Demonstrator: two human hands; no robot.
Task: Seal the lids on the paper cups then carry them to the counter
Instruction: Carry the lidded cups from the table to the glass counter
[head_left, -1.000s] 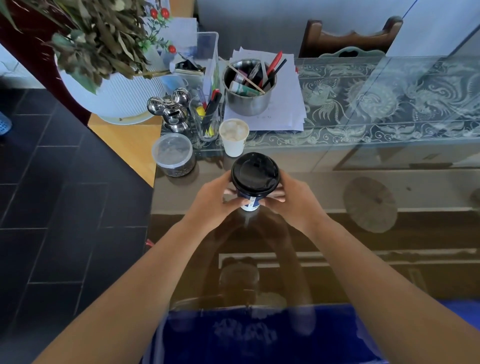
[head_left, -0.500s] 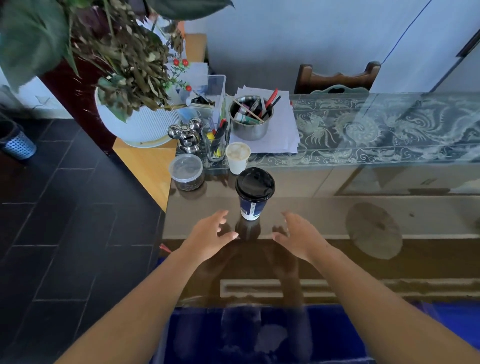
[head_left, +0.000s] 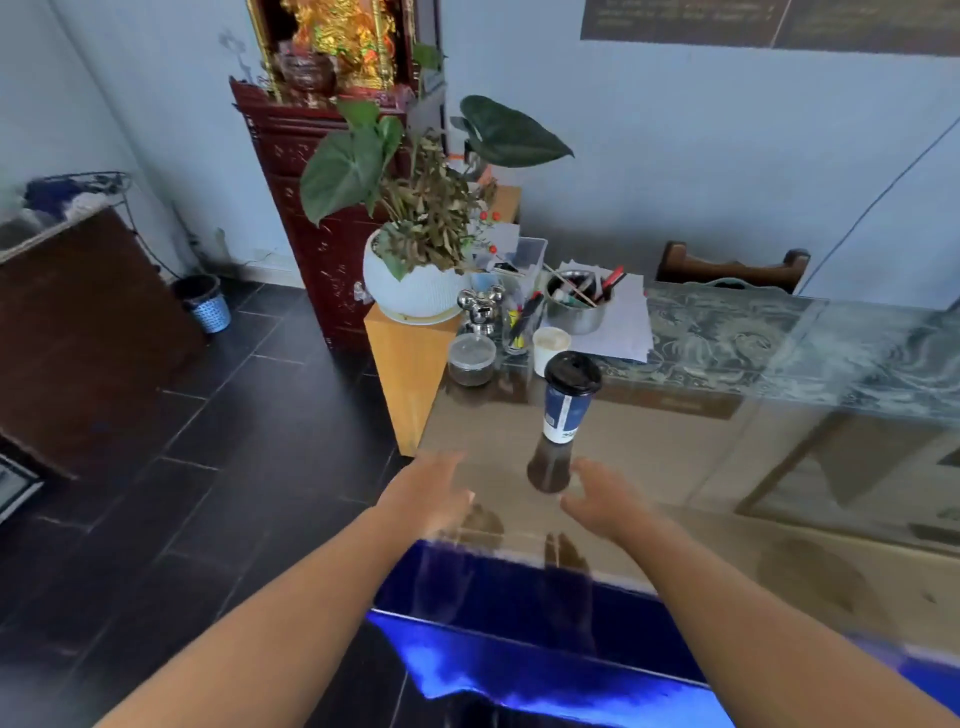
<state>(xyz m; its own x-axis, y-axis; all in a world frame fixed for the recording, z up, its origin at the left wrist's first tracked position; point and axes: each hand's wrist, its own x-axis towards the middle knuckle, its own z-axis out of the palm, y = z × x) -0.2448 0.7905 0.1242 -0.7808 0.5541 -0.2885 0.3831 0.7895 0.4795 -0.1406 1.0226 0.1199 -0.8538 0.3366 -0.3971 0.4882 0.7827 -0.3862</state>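
A blue paper cup (head_left: 567, 410) capped with a black lid (head_left: 573, 372) is seen standing upright on the glass counter (head_left: 675, 457), apart from both hands. The left hand (head_left: 426, 493) is held over the counter's left edge and the right hand (head_left: 597, 499) just in front of the cup's reflection. Both are blurred, yet the fingers are seen loosely spread, and nothing is held by either. Just behind the cup an open-topped white paper cup (head_left: 550, 349) is set, between a clear lidded tub (head_left: 471, 358) and a steel pot of pens (head_left: 576, 309).
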